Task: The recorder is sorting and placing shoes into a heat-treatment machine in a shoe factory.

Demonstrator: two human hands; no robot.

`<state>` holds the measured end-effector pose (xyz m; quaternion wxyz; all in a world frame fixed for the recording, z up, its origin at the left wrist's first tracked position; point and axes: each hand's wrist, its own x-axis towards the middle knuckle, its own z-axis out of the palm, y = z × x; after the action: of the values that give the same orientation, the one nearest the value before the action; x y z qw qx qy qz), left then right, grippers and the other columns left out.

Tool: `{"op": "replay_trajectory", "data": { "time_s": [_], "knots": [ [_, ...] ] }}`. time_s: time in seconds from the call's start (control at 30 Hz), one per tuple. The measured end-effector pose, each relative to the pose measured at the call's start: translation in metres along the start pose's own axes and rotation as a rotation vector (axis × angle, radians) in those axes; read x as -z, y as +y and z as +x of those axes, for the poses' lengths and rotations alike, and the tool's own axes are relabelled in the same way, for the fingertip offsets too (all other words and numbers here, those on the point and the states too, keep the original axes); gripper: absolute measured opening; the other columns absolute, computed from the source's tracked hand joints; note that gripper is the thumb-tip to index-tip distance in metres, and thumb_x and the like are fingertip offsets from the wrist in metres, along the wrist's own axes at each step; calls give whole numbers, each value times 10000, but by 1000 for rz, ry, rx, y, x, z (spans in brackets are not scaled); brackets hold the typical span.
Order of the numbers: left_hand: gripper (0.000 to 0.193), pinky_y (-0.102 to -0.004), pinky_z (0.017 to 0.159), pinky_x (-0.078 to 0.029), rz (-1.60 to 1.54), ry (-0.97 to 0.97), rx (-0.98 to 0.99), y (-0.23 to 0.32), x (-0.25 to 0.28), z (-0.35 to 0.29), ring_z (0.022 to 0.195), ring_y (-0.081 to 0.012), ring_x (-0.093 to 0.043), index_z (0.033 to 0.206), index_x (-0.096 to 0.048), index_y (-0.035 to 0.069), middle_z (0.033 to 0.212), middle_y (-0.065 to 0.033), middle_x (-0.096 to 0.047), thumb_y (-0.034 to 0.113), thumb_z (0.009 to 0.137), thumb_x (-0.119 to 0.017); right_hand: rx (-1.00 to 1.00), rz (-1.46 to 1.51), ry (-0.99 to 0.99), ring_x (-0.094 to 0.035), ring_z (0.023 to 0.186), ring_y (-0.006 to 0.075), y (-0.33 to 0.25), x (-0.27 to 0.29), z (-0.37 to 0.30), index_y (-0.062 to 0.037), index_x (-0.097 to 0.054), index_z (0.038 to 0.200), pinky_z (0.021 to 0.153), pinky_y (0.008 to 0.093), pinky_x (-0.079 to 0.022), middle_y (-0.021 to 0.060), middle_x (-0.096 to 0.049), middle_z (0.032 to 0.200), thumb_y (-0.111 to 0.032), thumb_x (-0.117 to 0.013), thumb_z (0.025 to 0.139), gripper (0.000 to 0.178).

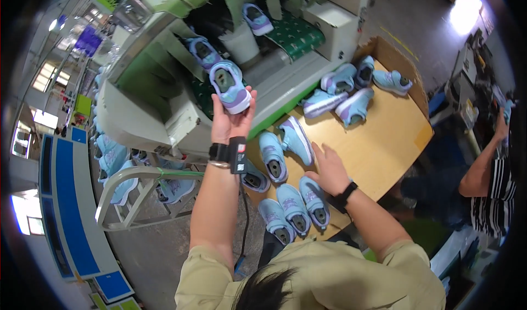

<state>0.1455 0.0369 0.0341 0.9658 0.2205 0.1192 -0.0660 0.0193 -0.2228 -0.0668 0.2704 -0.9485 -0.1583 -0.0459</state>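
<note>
My left hand (235, 122) is raised at the machine's opening, closed around one end of a light blue and lilac sneaker (237, 95). Just behind it another sneaker (203, 53) lies at the opening, and a third (257, 20) rests farther in on the green conveyor belt (301, 34). Over the tabletop (379, 151), my right hand (331, 174) holds nothing, its fingers stretched out. It is nearest to a tilted sneaker (296, 141) and a sneaker (314, 201) by its wrist. Several more sneakers (273, 157) stand beside these, in front of my body.
A loose pile of sneakers (339, 79) sits at the table's far right, beside a cardboard sheet (403, 68). Fabric strips (272, 3) hang over the machine (263, 101). On the left are a metal-framed rack (129, 173) and more shoes. Another person (486, 184) works at the right.
</note>
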Motion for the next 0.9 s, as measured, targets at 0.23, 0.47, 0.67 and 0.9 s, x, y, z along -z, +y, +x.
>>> {"op": "replay_trajectory", "data": {
  "time_s": [0.23,0.47,0.67,0.9],
  "knots": [
    [604,-507,1105,-334,8,-78,-41,-24,22,-4,1302,-425,-385,1395,-334,-36,1390,-265,-405,408,994,-418,-257,359,-84,-615,924,337,58,-37,44,-38,-488,1282,803,398,-493,216,-616,1031,-213,-754,749,620],
    [491,-521,1098,-335,-48,-118,22,-15,19,-6,1322,-403,-376,1340,-401,-35,1385,-228,-429,315,998,-438,-364,360,92,-518,1140,332,78,36,93,-68,-426,1361,954,394,-437,239,-440,1355,-223,-671,864,576],
    [505,-503,1145,-249,-85,-220,53,-22,19,-5,1383,-382,-288,1368,-346,-71,1451,-255,-341,241,987,-460,-164,-437,-112,-362,1289,438,104,-5,43,-116,-409,1378,1022,431,-377,243,-338,1432,-160,-785,658,814],
    [512,-500,1108,-314,-95,-161,140,-32,29,-43,1363,-364,-335,1386,-335,-13,1481,-259,-291,283,987,-460,-282,305,-22,-581,1060,384,121,34,11,-31,-419,1317,906,388,-467,234,-599,1139,-165,-718,714,686]
  ]
}}
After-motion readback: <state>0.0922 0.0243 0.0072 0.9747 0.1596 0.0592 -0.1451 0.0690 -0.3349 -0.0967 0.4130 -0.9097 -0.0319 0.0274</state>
